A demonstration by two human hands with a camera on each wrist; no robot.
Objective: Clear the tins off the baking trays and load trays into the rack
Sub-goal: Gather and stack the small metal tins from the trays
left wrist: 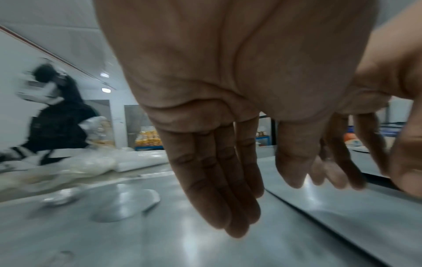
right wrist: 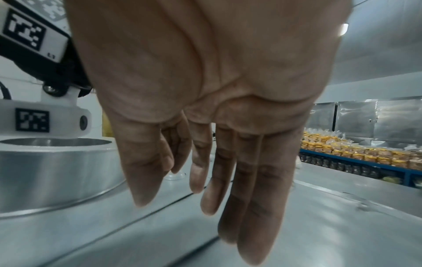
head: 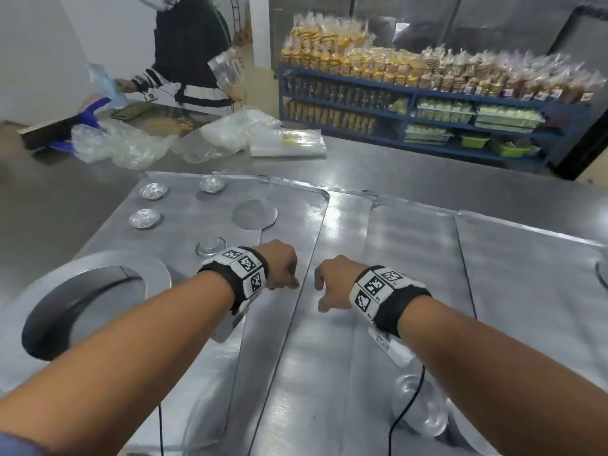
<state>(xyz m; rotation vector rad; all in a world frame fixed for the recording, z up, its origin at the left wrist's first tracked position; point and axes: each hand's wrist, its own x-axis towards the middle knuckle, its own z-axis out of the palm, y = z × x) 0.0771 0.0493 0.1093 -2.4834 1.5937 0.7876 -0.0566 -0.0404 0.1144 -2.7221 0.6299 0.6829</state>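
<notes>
Flat steel baking trays lie side by side on the steel table. The left tray (head: 296, 225) carries several small round tins (head: 153, 191), a flat round disc (head: 254, 214) and a large round cake tin (head: 82, 307). Another small tin (head: 421, 406) lies near my right forearm. My left hand (head: 279, 269) hovers over the left tray's right edge, fingers (left wrist: 217, 180) straight and pointing down, holding nothing. My right hand (head: 332, 283) hangs beside it over the middle tray (head: 411, 245), fingers (right wrist: 246, 180) straight, also empty. The large tin (right wrist: 52, 171) stands left of the right hand.
Another person (head: 190, 51) works at the table's far left, among clear plastic bags (head: 230, 136) and a blue-handled brush (head: 65, 126). A blue shelf (head: 427, 126) stacked with packaged bread stands behind the table. A third tray (head: 526, 274) lies at the right.
</notes>
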